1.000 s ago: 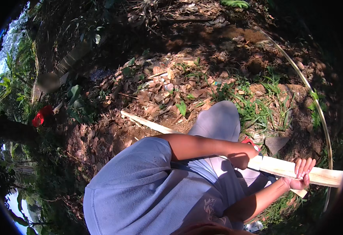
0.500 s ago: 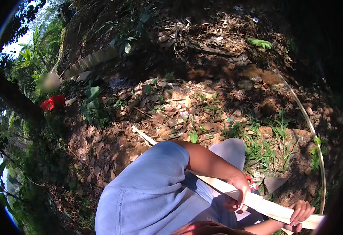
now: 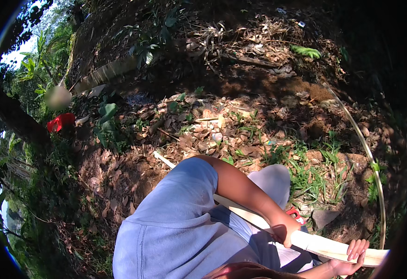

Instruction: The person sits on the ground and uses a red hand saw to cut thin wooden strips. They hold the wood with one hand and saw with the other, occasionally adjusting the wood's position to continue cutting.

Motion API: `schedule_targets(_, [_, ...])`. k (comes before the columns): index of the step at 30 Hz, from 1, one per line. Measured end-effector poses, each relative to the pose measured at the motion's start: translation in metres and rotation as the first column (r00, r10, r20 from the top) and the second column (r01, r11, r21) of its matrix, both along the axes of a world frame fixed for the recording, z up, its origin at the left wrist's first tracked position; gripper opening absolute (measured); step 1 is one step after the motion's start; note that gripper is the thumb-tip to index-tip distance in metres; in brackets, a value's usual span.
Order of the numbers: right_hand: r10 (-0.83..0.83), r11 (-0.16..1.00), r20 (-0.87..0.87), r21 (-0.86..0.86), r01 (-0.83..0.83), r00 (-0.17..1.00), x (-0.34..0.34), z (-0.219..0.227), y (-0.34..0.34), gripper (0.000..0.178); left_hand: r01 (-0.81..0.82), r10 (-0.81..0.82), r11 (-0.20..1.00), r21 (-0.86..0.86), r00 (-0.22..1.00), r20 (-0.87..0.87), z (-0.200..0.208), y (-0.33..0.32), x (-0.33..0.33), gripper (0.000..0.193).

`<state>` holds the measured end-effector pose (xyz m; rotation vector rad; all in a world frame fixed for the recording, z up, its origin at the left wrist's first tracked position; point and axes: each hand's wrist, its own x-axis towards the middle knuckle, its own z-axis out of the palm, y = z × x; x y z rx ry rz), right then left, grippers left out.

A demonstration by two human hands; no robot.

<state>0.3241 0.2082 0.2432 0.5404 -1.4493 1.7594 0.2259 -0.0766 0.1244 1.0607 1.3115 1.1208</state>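
A long pale wooden strip (image 3: 322, 245), which looks like split bamboo, runs diagonally across my lap to the lower right. My left hand (image 3: 284, 230) is closed around its middle, with the fingertips partly hidden. Farther along, near the right end, my right hand (image 3: 350, 260) holds the strip from below, its fingers laid over the upper face. The strip's narrow far end (image 3: 164, 159) shows beyond my left sleeve, on dry leaves. My bent knee (image 3: 272, 183), in light trousers, rises behind the left forearm.
A small red object (image 3: 296, 216) lies beside my knee. Another long thin strip (image 3: 363, 139) curves along the right side. Dry leaves and grass (image 3: 310, 179) cover the sloping ground. At the far left are a red container (image 3: 60, 122), a blurred round shape and a tree trunk (image 3: 19, 118).
My left hand has shifted slightly along the strip, and its elbow has lifted. The right hand's fingers have straightened somewhat, and the strip has moved a little.
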Motion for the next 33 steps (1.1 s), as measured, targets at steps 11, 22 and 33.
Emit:
schedule_targets(11, [0.245,0.745,0.081,-0.654,-0.134,0.966,0.027,-0.032,0.044,0.019,-0.075,0.069,0.994,-0.075,0.995,-0.076,-0.008,0.026,0.021,0.015])
schedule_targets(22, [0.421,0.639,-0.357,-0.536,-0.552,0.834,0.047,0.025,-0.024,0.019,0.523,-0.49,0.834,0.176,0.557,0.67,0.023,-0.014,0.047,0.027])
schedule_targets(33, [0.263,0.661,0.038,-0.735,-0.152,0.964,0.016,0.023,-0.02,0.011,0.159,-0.141,0.972,-0.173,0.984,0.108,0.077,-0.018,0.007,0.03])
